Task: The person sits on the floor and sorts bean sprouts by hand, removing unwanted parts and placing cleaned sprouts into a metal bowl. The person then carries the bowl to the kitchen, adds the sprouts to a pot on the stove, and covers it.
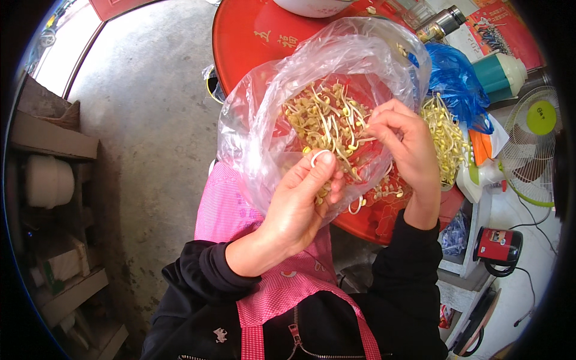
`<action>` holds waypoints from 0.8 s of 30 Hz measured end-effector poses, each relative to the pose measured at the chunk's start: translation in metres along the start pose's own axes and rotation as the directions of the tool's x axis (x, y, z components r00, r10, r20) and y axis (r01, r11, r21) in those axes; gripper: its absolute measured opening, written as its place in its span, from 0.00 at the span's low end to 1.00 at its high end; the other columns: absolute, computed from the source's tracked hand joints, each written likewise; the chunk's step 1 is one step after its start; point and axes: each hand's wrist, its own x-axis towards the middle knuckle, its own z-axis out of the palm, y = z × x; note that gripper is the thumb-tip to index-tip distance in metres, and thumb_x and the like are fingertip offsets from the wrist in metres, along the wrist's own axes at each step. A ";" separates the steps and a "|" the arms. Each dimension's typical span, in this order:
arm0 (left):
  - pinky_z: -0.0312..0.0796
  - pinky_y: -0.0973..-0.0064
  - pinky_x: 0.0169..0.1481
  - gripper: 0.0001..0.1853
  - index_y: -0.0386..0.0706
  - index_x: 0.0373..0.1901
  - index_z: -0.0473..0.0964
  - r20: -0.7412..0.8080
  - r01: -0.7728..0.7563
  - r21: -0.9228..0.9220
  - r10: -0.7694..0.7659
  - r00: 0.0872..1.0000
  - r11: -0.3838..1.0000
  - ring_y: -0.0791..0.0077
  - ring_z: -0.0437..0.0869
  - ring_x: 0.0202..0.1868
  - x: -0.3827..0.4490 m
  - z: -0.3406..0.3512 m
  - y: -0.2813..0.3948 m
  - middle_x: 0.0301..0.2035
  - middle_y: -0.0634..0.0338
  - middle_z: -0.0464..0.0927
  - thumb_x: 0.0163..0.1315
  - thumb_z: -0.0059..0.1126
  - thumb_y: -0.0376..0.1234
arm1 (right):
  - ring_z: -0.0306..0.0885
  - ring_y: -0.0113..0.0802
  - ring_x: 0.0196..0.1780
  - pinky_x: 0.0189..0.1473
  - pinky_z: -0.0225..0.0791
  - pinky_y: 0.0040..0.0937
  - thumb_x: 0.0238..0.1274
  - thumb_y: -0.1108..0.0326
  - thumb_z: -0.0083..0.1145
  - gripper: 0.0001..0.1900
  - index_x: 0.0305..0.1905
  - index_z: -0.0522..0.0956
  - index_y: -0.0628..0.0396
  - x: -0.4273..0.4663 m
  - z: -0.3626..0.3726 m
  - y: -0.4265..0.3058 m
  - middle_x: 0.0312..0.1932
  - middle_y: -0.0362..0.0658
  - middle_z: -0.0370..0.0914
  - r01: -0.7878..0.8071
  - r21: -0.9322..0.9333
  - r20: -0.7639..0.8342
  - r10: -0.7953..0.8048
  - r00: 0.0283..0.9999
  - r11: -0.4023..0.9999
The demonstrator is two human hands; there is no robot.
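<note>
My left hand (303, 193) has a white bean sprout (320, 155) pinched between thumb and index finger, with the sprout curling over the thumb. Below it spreads a clear plastic bag (265, 121), its mouth wide open. Soybean sprouts (330, 117) with yellow heads lie heaped inside. My right hand (405, 139) is over the bag's right side, thumb and index fingertips together beside the heap. Whether a sprout is between those fingertips is unclear. Loose sprouts and bits (389, 186) lie on the red table (243, 54) below my right wrist.
Another pile of sprouts (443, 148) sits right of my right hand, beside a blue plastic bag (456, 85). A white basin (315, 6), a steel flask (443, 22) and a teal-and-white container (499, 76) stand farther back. An electric fan (531, 135) and a red kettle (497, 247) are at right.
</note>
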 end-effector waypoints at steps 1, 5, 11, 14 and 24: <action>0.67 0.83 0.40 0.10 0.41 0.47 0.74 -0.007 0.002 0.019 -0.002 1.000 1.000 0.81 0.71 0.34 0.000 0.000 0.000 0.37 0.65 0.73 0.72 0.51 0.38 | 0.78 0.28 0.39 0.42 0.70 0.24 0.56 0.79 0.59 0.08 0.41 0.82 0.63 0.002 0.003 -0.005 0.38 0.45 0.79 -0.030 -0.030 -0.029 0.029 0.999 0.999; 0.66 0.86 0.39 0.13 0.38 0.53 0.74 -0.042 0.016 0.058 -0.014 0.999 0.998 0.83 0.70 0.34 -0.003 0.012 0.005 0.36 0.65 0.74 0.74 0.48 0.35 | 0.79 0.32 0.41 0.41 0.71 0.27 0.57 0.77 0.60 0.06 0.39 0.83 0.58 0.010 0.014 0.005 0.37 0.42 0.79 -0.107 -0.169 -0.130 0.085 0.988 0.980; 0.66 0.88 0.39 0.15 0.37 0.57 0.74 -0.045 0.036 0.012 -0.035 0.998 0.999 0.83 0.70 0.34 -0.004 0.011 0.004 0.36 0.66 0.73 0.75 0.46 0.34 | 0.77 0.39 0.43 0.44 0.73 0.36 0.54 0.71 0.64 0.06 0.38 0.84 0.50 0.022 0.029 0.018 0.37 0.37 0.77 0.052 -0.595 -0.129 -0.160 0.979 0.802; 0.66 0.88 0.39 0.14 0.38 0.56 0.74 -0.036 0.041 0.009 -0.041 0.999 0.999 0.83 0.70 0.33 -0.004 0.005 0.003 0.35 0.67 0.73 0.75 0.47 0.34 | 0.77 0.37 0.44 0.45 0.73 0.36 0.53 0.69 0.65 0.06 0.37 0.84 0.49 0.026 0.032 0.021 0.36 0.37 0.77 0.044 -0.602 -0.136 -0.156 0.978 0.797; 0.72 0.84 0.48 0.19 0.37 0.59 0.72 -0.067 0.031 0.102 -0.024 0.997 0.994 0.82 0.77 0.40 -0.004 0.003 0.004 0.41 0.63 0.76 0.74 0.48 0.39 | 0.77 0.30 0.39 0.40 0.70 0.30 0.62 0.72 0.59 0.03 0.40 0.79 0.55 0.028 0.030 0.018 0.38 0.39 0.77 0.036 -0.099 -0.217 -0.057 0.974 0.994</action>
